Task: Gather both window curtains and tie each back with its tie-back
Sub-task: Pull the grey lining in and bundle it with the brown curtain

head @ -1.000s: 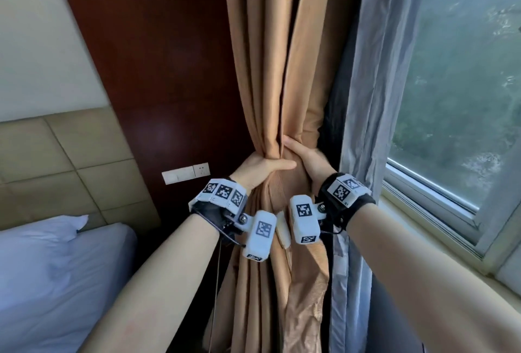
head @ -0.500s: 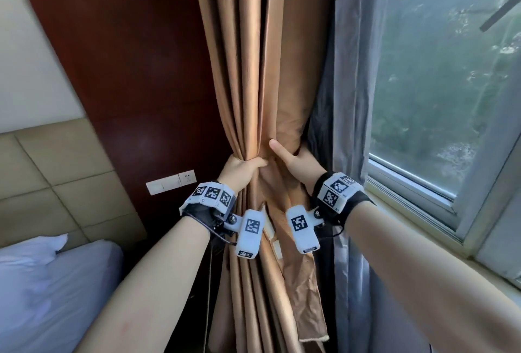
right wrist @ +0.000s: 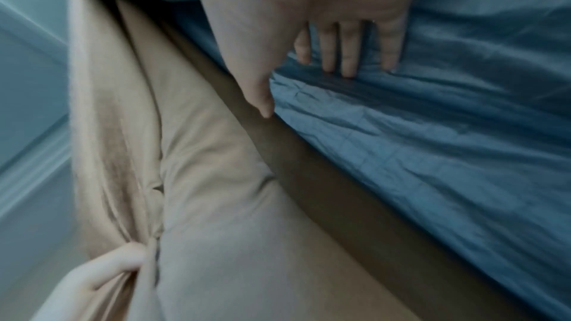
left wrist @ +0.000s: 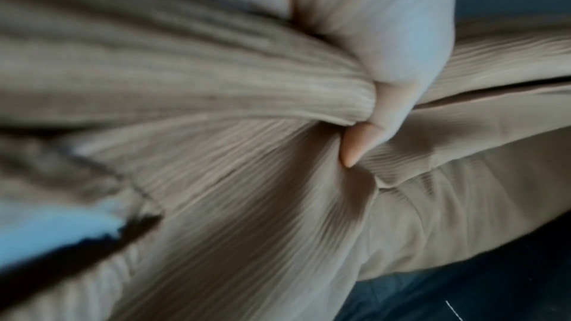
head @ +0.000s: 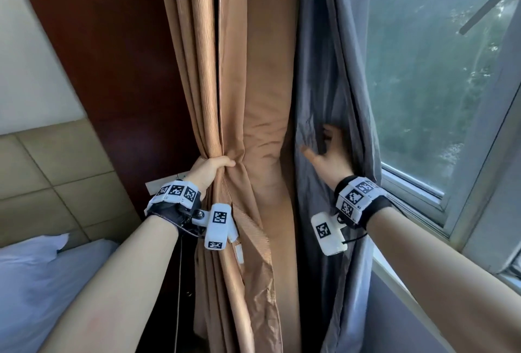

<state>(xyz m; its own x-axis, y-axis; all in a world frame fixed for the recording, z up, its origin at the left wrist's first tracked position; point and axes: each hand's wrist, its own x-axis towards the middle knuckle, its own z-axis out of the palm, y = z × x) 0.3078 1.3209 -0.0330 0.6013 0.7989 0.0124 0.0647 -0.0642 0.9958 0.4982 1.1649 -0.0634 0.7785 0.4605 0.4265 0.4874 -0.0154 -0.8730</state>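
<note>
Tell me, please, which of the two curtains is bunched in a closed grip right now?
The tan curtain: the left hand grips its gathered folds. The grey curtain beside it, nearer the window, only has the right hand with straight fingers against it.

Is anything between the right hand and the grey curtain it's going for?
Nothing visible. The right hand is open, its straight fingers already lying on the grey curtain. The left hand grips the bunched tan curtain beside it, clear of the reach.
</note>
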